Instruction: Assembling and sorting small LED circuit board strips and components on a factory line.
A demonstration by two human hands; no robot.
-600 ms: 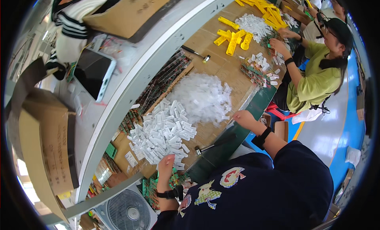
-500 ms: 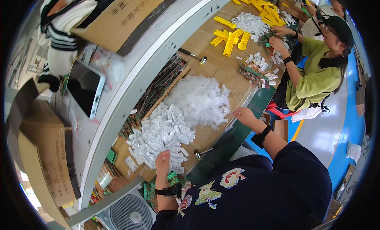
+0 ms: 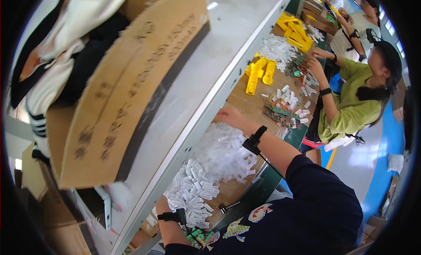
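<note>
My right hand [image 3: 233,118] reaches across the table past a heap of clear plastic pieces [image 3: 226,152]. Its fingertips come up against the edge of the overhead shelf, and whatever they touch there is hidden. Nearer to me, my left hand [image 3: 162,206] is beside a pile of small white plastic casings [image 3: 193,189]. The shelf covers most of its fingers. A small hammer [image 3: 228,207] lies at the near table edge. Green circuit boards [image 3: 199,236] lie close to my left forearm.
A grey shelf [image 3: 228,40] carrying an open cardboard box [image 3: 131,79] cuts across the view. Yellow plastic handles [image 3: 253,77], more white pieces [image 3: 278,49] and wired circuit boards [image 3: 280,114] lie farther along. A co-worker in a green shirt [image 3: 355,88] sits at the right.
My right hand has moved forward and left, over the table toward the shelf edge. The view has shifted, so the shelf and its box now cover more of the table and my left hand.
</note>
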